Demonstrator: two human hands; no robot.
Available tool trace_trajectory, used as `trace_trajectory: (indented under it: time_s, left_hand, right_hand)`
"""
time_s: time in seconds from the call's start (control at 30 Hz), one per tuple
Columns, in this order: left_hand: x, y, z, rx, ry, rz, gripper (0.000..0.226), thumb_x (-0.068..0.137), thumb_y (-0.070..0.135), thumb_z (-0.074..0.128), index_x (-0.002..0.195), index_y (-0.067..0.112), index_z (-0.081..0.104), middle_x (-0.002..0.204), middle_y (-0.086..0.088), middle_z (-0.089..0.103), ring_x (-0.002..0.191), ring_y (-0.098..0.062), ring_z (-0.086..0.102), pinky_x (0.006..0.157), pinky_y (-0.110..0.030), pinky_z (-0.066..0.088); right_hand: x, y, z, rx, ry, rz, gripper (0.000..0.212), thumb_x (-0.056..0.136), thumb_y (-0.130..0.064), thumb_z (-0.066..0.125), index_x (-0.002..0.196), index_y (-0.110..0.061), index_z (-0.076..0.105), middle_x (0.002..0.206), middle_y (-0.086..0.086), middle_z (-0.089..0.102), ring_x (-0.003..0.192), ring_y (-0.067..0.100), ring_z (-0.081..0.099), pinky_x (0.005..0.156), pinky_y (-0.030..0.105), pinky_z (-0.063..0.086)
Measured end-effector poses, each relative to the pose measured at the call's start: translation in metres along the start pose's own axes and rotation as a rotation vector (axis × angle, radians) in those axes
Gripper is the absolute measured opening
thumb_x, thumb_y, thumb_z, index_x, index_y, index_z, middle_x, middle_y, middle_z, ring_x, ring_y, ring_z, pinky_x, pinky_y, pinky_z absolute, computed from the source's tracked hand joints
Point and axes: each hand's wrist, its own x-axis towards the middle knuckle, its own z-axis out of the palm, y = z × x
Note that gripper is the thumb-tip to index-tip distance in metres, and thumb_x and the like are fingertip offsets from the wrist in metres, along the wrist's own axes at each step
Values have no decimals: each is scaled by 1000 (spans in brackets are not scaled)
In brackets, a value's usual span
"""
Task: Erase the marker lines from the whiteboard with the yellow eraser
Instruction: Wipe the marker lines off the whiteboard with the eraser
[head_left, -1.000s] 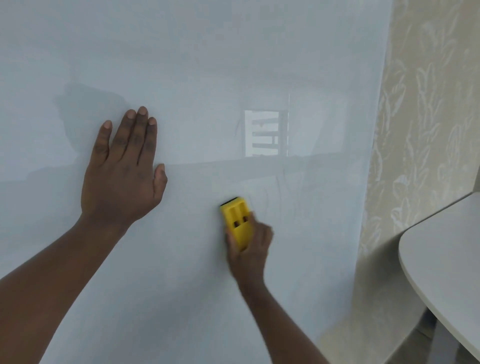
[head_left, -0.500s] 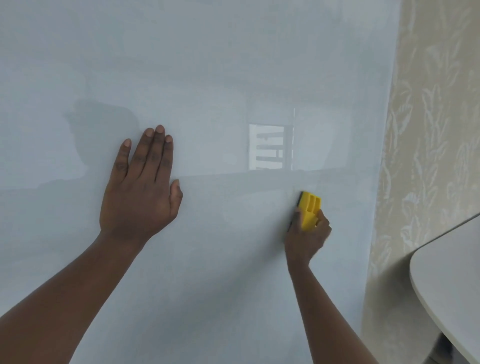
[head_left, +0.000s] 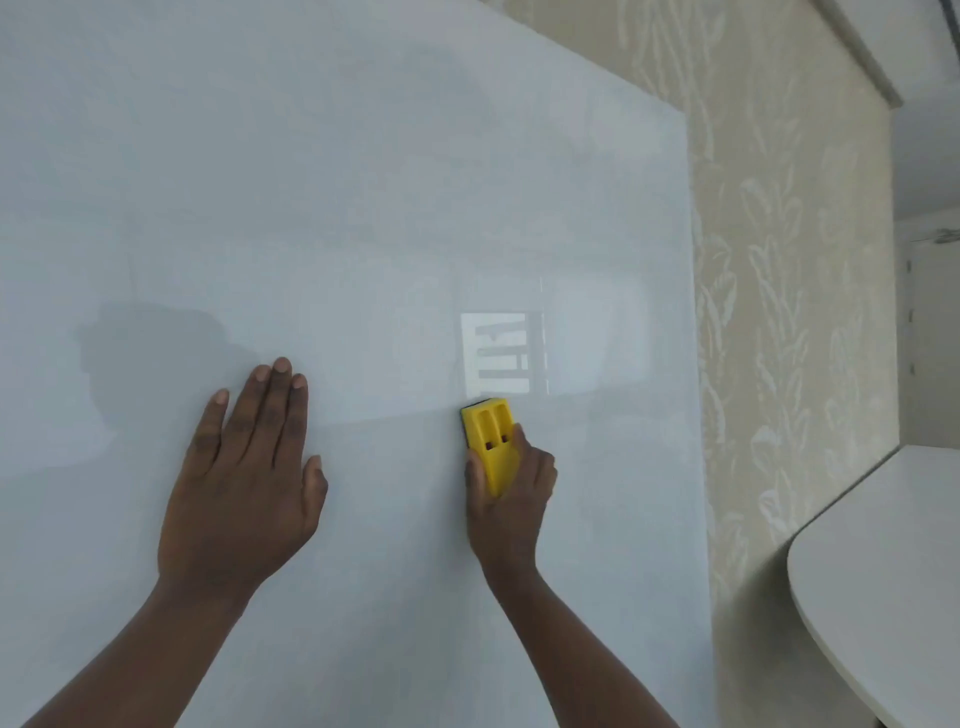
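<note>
The whiteboard (head_left: 363, 182) fills most of the view, glossy and pale, with a window reflection near its middle. I see no clear marker lines on it. The yellow eraser (head_left: 491, 441) is pressed flat against the board just below that reflection, its dark pad showing at the top edge. My right hand (head_left: 511, 499) grips the eraser's lower half from below. My left hand (head_left: 244, 478) lies flat on the board to the left of the eraser, fingers together and pointing up, holding nothing.
A beige wall with a leaf pattern (head_left: 779, 312) runs along the board's right edge. A white rounded tabletop (head_left: 883, 571) juts in at the lower right, close to the wall.
The eraser swept right across the board, then came back left to sit below the reflection. The view tilted up, so both hands now appear lower. My left hand stayed flat on the board.
</note>
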Motion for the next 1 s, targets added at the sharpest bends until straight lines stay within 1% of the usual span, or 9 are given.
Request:
trace_trajectory:
  time_s: [0.1,0.2,0.27,0.33,0.43,0.5,0.63,0.8,1.0]
  left_hand:
    - [-2,0,2,5,2,3,67,100,28,29,156,-6,20,164,-25,24,153,-37,26,125,-55,21]
    - [-2,0,4,15,15,6,67,100,29,30,156,-6,22,164,-24,26,153,-36,27,125,-55,24]
    - [-3,0,5,19,20,5,67,100,29,30,156,-6,23,164,-24,26,153,-36,27,124,-55,25]
    - [-3,-1,6,22,19,4,67,99,29,30,156,-6,23,164,-24,25,153,-35,26,124,-55,25]
    - [-3,-1,7,29,20,1,67,99,29,31,155,-6,24,164,-23,26,153,-35,26,124,-54,26]
    - [-3,0,7,29,21,-1,67,98,28,32,155,-7,25,164,-23,26,153,-35,27,124,-54,26]
    - [-4,0,5,29,-3,-23,69,97,29,37,154,-9,25,163,-26,25,152,-38,28,124,-53,27]
    - [-9,-4,-1,1,-35,-189,77,96,39,35,153,-12,24,162,-31,23,153,-40,24,126,-53,19]
    - [-12,-5,0,-16,-58,-188,78,95,40,32,154,-10,22,164,-27,20,155,-38,21,126,-54,19]
  right_hand:
    - [32,25,-11,-10,115,182,59,90,-41,65,138,-14,44,114,9,49,110,30,46,94,53,44]
    - [67,41,-18,4,188,345,56,90,-35,69,136,-10,47,121,16,50,115,38,47,96,52,42]
    - [90,41,-17,18,213,438,57,90,-36,67,136,-10,46,125,17,48,118,42,45,96,53,41]
    - [104,27,-9,25,217,441,58,90,-41,64,137,-12,45,126,15,47,120,41,44,96,55,41]
    - [98,-17,10,51,174,248,60,88,-48,62,137,-17,46,122,11,49,115,35,46,95,54,43]
    - [81,-50,25,71,126,69,59,89,-42,66,139,-16,47,119,10,51,110,32,47,94,47,42]
    - [33,-107,45,68,3,-236,58,90,-47,59,138,-17,48,116,5,53,105,23,47,91,33,35]
    - [34,-99,38,32,-85,-461,57,91,-49,62,135,-13,53,113,5,58,100,26,53,90,36,41]
    - [101,-30,8,7,89,-3,64,87,-51,59,136,-10,50,115,17,54,106,40,51,93,48,42]
